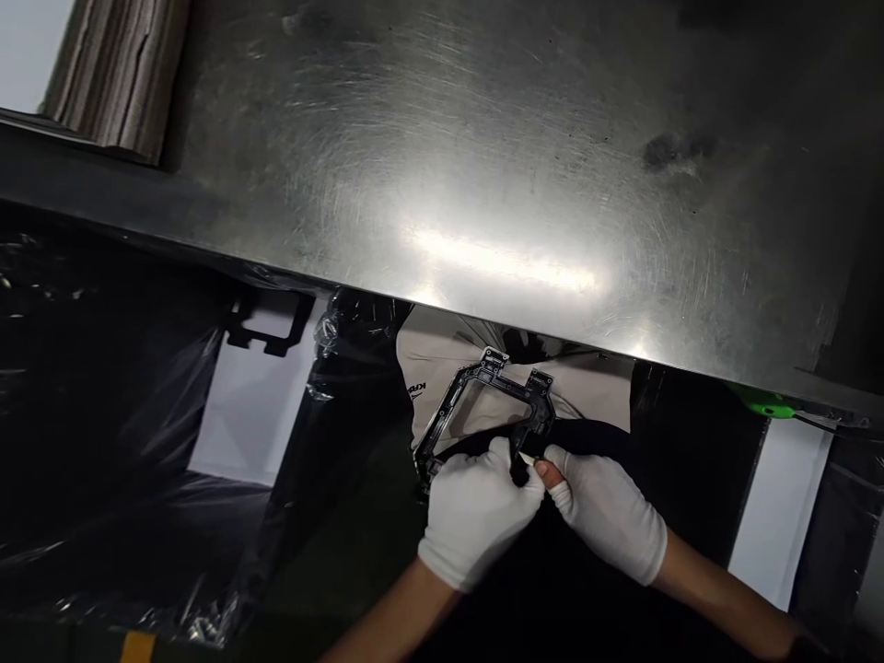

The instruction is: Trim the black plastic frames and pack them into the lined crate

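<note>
A black angular frame (447, 410) with small holes and two projecting tabs is held below the table edge, in front of a pale garment. My left hand (476, 516), in a white glove, is closed around its lower side. My right hand (608, 511), also gloved but with the thumb tip bare, pinches close to the frame's lower right end. A small pale sliver shows between the two hands. What the right fingers grip is too small to name.
A scratched metal table (483, 166) spans the top. Stacked brown sheets (121, 78) lie at its left corner. Below the edge are black plastic sheeting (138, 387), a white panel (241, 414) with another black frame (298, 324), a right-hand white panel (780, 516) and a green object (772, 410).
</note>
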A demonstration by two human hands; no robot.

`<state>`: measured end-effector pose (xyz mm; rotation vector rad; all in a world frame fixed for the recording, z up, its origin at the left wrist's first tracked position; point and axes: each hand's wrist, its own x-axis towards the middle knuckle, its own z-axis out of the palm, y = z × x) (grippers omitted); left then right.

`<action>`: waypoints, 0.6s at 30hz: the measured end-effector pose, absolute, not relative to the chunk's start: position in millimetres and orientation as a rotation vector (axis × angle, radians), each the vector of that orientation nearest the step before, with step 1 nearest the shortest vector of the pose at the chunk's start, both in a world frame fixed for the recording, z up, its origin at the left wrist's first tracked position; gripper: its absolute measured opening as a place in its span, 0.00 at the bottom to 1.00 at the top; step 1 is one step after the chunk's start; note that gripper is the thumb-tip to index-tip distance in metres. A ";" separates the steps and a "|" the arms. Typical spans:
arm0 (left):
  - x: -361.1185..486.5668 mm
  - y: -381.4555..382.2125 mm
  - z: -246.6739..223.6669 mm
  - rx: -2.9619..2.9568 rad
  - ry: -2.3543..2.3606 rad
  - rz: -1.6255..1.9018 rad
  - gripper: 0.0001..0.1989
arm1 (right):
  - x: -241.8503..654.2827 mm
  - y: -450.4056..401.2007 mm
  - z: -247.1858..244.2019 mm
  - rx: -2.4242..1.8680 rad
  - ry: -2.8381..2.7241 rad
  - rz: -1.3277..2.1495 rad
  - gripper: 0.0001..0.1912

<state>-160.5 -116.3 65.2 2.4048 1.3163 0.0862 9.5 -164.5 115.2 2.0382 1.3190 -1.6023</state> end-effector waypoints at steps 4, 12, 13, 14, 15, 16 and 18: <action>-159.6 -117.5 64.8 2.470 1.346 0.104 0.18 | 7.5 -166.0 112.7 2.047 1.303 -1.578 0.24; -157.2 -120.6 63.1 2.514 1.360 0.064 0.16 | 5.8 -171.1 108.4 2.083 1.293 -1.558 0.22; -157.1 -121.5 63.2 2.503 1.368 0.044 0.17 | 5.5 -173.0 107.2 2.100 1.286 -1.570 0.23; -156.8 -122.4 63.6 2.489 1.375 0.016 0.17 | 5.2 -175.1 105.9 2.122 1.271 -1.593 0.24; -156.2 -123.3 64.1 2.472 1.383 -0.014 0.17 | 4.9 -177.2 104.6 2.146 1.253 -1.621 0.25; -155.3 -124.1 64.8 2.455 1.391 -0.042 0.18 | 4.7 -179.2 103.4 2.173 1.235 -1.651 0.26; -152.3 -125.2 65.9 2.413 1.399 -0.090 0.18 | 5.1 -182.2 101.9 2.229 1.221 -1.706 0.29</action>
